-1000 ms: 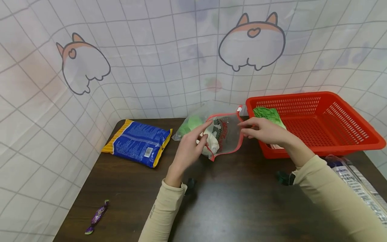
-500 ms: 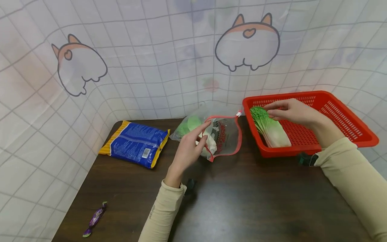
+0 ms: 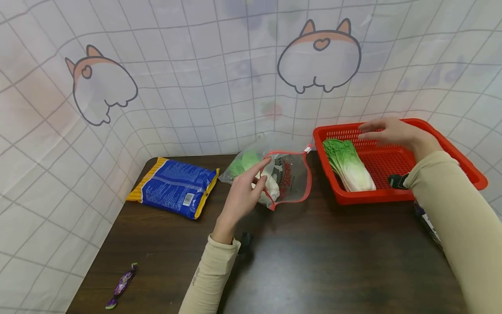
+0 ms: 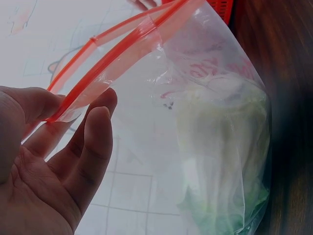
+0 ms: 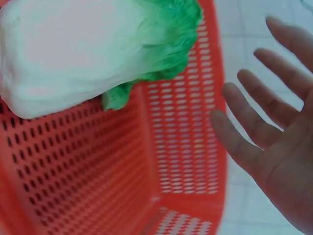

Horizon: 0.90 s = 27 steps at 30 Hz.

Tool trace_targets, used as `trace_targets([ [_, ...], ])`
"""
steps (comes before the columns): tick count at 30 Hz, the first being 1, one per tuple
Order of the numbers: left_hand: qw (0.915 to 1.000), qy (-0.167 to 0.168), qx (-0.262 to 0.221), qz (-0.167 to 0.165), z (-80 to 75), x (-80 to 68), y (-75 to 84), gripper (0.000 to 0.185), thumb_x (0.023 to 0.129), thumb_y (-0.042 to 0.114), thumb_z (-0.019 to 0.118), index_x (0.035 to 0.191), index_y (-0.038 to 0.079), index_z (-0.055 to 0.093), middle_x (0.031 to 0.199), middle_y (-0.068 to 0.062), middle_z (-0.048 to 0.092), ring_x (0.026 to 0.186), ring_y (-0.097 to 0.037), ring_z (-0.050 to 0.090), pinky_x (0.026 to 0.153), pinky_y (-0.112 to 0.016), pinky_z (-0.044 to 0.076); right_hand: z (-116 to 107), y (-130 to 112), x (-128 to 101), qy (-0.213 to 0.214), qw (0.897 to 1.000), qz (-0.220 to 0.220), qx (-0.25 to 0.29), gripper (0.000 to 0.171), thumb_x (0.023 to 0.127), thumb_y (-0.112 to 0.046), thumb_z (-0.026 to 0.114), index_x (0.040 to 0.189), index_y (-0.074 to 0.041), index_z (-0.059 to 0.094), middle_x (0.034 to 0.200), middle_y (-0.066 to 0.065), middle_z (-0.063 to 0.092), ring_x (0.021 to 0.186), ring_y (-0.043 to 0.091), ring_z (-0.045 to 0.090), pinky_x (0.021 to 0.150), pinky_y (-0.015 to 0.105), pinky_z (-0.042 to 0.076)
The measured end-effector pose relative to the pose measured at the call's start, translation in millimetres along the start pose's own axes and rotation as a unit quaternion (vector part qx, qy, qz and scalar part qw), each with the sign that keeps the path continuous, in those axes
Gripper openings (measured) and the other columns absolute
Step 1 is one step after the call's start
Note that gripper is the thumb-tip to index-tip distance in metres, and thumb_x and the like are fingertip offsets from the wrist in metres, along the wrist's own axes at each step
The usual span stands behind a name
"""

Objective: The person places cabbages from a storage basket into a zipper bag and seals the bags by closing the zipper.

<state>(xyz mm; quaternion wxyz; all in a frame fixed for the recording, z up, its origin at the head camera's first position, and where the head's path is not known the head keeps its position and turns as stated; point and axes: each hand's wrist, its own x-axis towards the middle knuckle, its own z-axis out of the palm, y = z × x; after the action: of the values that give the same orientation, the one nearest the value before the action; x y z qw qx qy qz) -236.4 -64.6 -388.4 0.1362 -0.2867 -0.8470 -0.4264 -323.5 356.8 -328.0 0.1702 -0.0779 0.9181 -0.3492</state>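
Observation:
My left hand (image 3: 245, 192) pinches the red-edged rim of a clear zip bag (image 3: 296, 176) between thumb and finger. The bag's mouth gapes, and a red zip line (image 4: 115, 54) shows in the left wrist view. Inside the bag lies a white and green cabbage-like vegetable (image 4: 220, 147), seen through the plastic. My right hand (image 3: 396, 133) hovers over the red basket (image 3: 392, 197) with fingers spread and nothing in them. A napa cabbage (image 3: 351, 165) leans in the basket's left end, pale base toward me, close to that hand.
A blue and yellow packet (image 3: 174, 187) lies at the table's back left. Nearer the front left is a purple wrapped candy (image 3: 123, 284). A packaged item (image 3: 429, 224) shows partly under the right sleeve. A patterned cloth wall (image 3: 204, 87) closes off the back.
My right hand has let go of the bag's right rim and moved right, over the basket, uncovering the cabbage there. The left hand has kept its pinch on the bag.

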Motion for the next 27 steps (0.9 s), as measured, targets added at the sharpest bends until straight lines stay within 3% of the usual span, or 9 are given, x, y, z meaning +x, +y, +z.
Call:
trace_targets([
  [3, 1.0000, -0.001, -0.002, 0.002, 0.5, 0.6, -0.6, 0.046, 0.099, 0.009, 0.055, 0.143, 0.016, 0.052, 0.117, -0.007, 0.067, 0.067, -0.011, 0.058, 0.047, -0.025, 0.036, 9, 12, 3, -0.015, 1.000, -0.001, 0.009, 0.066, 0.098, -0.040, 0.058, 0.149, -0.005, 0.037, 0.151, 0.023, 0.034, 0.132, 0.043, 0.038, 0.102, 0.059, 0.038],
  [8, 1.0000, -0.005, -0.007, 0.001, 1.7, 0.3, -1.3, 0.045, 0.099, 0.009, 0.055, 0.144, 0.016, 0.052, 0.109, -0.009, 0.068, 0.065, -0.012, 0.057, 0.046, -0.025, 0.035, 25, 26, 5, -0.052, 0.996, -0.002, 0.075, 0.064, 0.099, -0.032, 0.058, 0.151, -0.004, 0.034, 0.153, 0.023, 0.031, 0.135, 0.044, 0.035, 0.105, 0.059, 0.035],
  [13, 1.0000, -0.004, -0.007, -0.001, 1.7, 0.5, -0.2, 0.045, 0.099, 0.009, 0.054, 0.144, 0.016, 0.052, 0.114, -0.008, 0.068, 0.067, -0.012, 0.059, 0.045, -0.025, 0.036, 32, 27, 5, -0.051, 0.989, 0.001, 0.142, 0.062, 0.098, -0.030, 0.060, 0.151, -0.007, 0.037, 0.153, 0.020, 0.033, 0.134, 0.040, 0.038, 0.104, 0.057, 0.037],
  [19, 1.0000, -0.004, -0.007, -0.006, 1.1, 0.3, 0.0, 0.045, 0.100, 0.011, 0.054, 0.144, 0.017, 0.051, 0.116, -0.007, 0.067, 0.066, -0.011, 0.058, 0.046, -0.026, 0.038, 34, 28, 7, -0.055, 0.984, 0.012, 0.170, 0.060, 0.097, -0.033, 0.061, 0.148, -0.007, 0.041, 0.152, 0.018, 0.034, 0.135, 0.038, 0.036, 0.104, 0.057, 0.037],
  [24, 0.9999, -0.005, -0.007, -0.006, 1.5, 0.0, 0.0, 0.045, 0.100, 0.011, 0.054, 0.144, 0.018, 0.051, 0.123, -0.005, 0.065, 0.066, -0.010, 0.058, 0.047, -0.026, 0.040, 35, 33, 7, -0.098, 0.980, 0.022, 0.174, 0.058, 0.098, -0.029, 0.060, 0.147, -0.003, 0.042, 0.155, 0.021, 0.029, 0.139, 0.041, 0.026, 0.107, 0.057, 0.033],
  [27, 0.9999, -0.006, -0.006, -0.007, 1.5, -0.6, -0.2, 0.045, 0.100, 0.011, 0.054, 0.144, 0.019, 0.051, 0.117, -0.006, 0.067, 0.063, -0.010, 0.057, 0.047, -0.026, 0.041, 35, 35, 8, -0.125, 0.979, 0.032, 0.158, 0.060, 0.097, -0.027, 0.061, 0.148, -0.003, 0.041, 0.156, 0.022, 0.024, 0.141, 0.043, 0.021, 0.108, 0.058, 0.031],
])
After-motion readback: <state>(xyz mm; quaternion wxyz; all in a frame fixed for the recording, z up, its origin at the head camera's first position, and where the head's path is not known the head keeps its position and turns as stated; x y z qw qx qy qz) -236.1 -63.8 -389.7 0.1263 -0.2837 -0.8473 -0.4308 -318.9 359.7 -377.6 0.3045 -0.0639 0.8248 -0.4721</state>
